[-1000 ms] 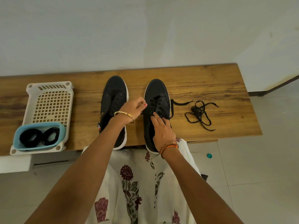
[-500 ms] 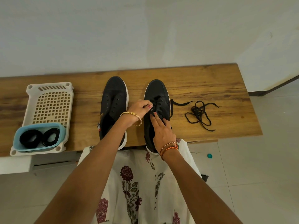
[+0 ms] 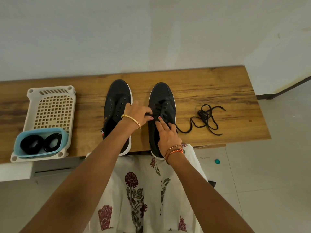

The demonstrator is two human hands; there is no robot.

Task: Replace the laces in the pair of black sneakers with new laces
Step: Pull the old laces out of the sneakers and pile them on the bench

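Two black sneakers with white soles stand side by side on the wooden bench (image 3: 218, 84), toes toward the wall. The left sneaker (image 3: 117, 101) has bare eyelets. The right sneaker (image 3: 161, 96) still carries a black lace. My left hand (image 3: 138, 114) pinches that lace at the right sneaker's inner edge. My right hand (image 3: 167, 133) rests with straight fingers on the right sneaker's tongue and side. A loose black lace (image 3: 206, 117) lies tangled on the bench right of the shoes, one end trailing toward my right hand.
A white perforated basket (image 3: 50, 108) sits at the bench's left end. A light blue tub (image 3: 39, 144) inside it holds two coiled black laces. The bench's front edge is near my lap. A small teal object (image 3: 217, 161) lies on the tiled floor.
My left hand has moved right and down, from between the shoes to the right sneaker's laces. The lace end beside that sneaker now trails lower, near my right hand.
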